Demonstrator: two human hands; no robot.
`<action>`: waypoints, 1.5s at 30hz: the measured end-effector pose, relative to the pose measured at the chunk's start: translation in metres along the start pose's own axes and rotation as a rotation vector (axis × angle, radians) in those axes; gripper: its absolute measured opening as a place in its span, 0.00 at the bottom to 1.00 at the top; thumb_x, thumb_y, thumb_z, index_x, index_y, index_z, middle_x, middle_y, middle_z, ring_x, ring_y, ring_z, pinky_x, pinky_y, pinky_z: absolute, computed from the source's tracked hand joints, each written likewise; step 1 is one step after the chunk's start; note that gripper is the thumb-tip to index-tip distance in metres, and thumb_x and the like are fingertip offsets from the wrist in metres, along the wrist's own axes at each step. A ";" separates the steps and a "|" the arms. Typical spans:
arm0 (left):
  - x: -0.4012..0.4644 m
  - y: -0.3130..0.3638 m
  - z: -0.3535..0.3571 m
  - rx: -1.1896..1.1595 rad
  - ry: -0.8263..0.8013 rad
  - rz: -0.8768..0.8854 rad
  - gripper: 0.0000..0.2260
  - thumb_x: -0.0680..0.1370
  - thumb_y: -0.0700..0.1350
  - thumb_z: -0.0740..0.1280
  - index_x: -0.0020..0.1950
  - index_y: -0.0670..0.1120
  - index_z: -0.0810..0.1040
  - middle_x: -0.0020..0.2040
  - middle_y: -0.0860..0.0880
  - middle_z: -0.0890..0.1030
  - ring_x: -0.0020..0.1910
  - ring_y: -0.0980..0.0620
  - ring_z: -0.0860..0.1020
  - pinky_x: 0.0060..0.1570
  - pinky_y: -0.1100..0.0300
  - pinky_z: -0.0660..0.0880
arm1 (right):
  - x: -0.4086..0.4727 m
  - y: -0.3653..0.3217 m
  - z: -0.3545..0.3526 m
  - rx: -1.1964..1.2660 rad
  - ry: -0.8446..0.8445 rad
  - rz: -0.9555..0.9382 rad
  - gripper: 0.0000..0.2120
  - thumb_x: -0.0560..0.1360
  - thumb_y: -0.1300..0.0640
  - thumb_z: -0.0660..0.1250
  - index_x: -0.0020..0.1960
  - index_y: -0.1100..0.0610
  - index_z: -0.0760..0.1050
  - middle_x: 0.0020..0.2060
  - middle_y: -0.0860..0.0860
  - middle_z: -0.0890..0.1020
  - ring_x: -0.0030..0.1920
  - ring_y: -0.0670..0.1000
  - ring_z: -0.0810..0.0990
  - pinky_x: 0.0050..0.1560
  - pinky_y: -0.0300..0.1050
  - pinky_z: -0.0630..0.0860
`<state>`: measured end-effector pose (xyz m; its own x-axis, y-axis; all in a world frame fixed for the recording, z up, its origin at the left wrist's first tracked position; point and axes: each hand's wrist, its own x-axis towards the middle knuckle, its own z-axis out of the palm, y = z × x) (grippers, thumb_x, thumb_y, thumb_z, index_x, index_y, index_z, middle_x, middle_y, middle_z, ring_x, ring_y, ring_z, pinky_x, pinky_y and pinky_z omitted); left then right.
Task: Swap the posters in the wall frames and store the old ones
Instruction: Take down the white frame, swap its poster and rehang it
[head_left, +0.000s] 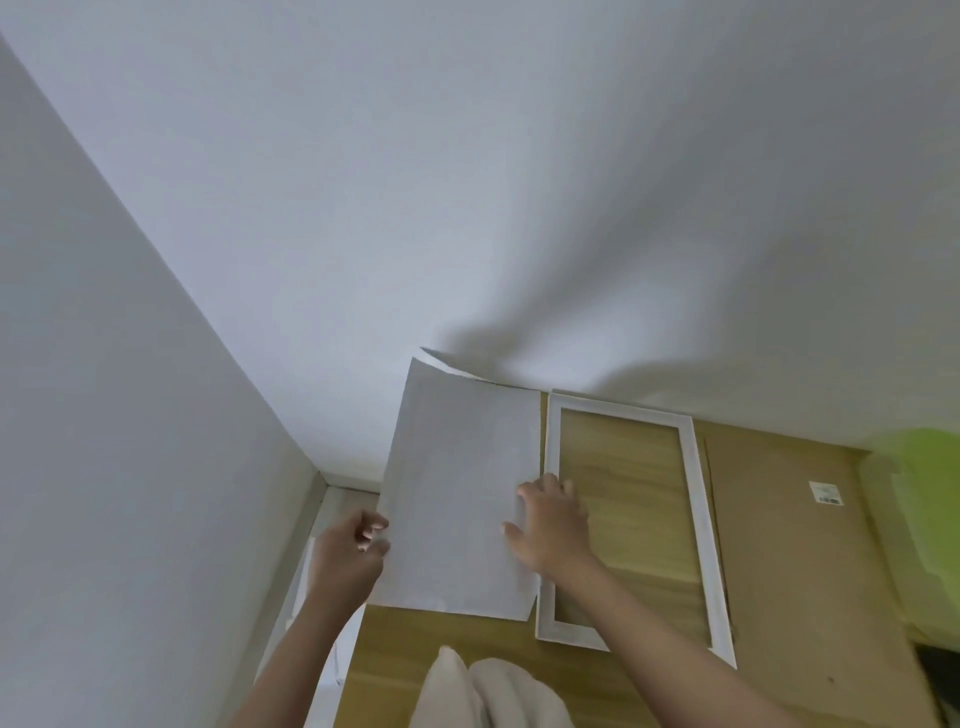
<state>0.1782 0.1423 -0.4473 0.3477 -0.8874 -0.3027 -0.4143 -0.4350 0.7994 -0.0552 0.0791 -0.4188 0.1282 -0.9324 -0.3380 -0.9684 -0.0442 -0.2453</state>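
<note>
A white poster sheet (457, 499), blank side up, lies on the wooden table (415, 654) against the wall, its far corner curling up. My left hand (348, 558) pinches the sheet's left edge. My right hand (550, 525) rests with spread fingers on the sheet's right edge. Right beside it lies an empty white frame (698, 525) flat on the table, wood showing through it.
A brown cardboard backing board (789, 561) with a small label lies right of the frame. Something bright green (930, 499) sits at the right edge. White cloth (488, 691) bunches at the table's near edge. White walls meet in a corner at the left.
</note>
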 end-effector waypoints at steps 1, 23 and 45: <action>-0.001 -0.001 0.000 -0.012 0.008 0.004 0.12 0.69 0.33 0.70 0.40 0.50 0.77 0.36 0.52 0.77 0.35 0.52 0.75 0.37 0.62 0.72 | 0.000 0.001 0.003 0.004 0.010 0.000 0.18 0.74 0.45 0.63 0.60 0.53 0.70 0.60 0.51 0.70 0.61 0.54 0.66 0.57 0.49 0.68; -0.024 0.024 -0.022 -0.491 0.036 0.039 0.19 0.71 0.31 0.70 0.52 0.54 0.79 0.42 0.49 0.83 0.38 0.52 0.79 0.37 0.64 0.78 | -0.015 -0.006 -0.017 0.883 0.293 0.028 0.19 0.76 0.63 0.65 0.66 0.55 0.71 0.64 0.48 0.75 0.66 0.47 0.70 0.66 0.37 0.65; -0.049 0.082 0.111 0.215 -0.489 0.383 0.21 0.71 0.45 0.72 0.64 0.48 0.74 0.56 0.54 0.74 0.41 0.59 0.78 0.43 0.71 0.73 | -0.070 0.150 -0.008 0.522 0.318 0.359 0.31 0.74 0.56 0.68 0.73 0.58 0.61 0.63 0.53 0.64 0.58 0.50 0.71 0.55 0.38 0.66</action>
<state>0.0336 0.1327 -0.4247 -0.2593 -0.9305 -0.2589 -0.6093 -0.0504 0.7913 -0.2115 0.1347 -0.4249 -0.3254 -0.9202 -0.2177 -0.7002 0.3892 -0.5985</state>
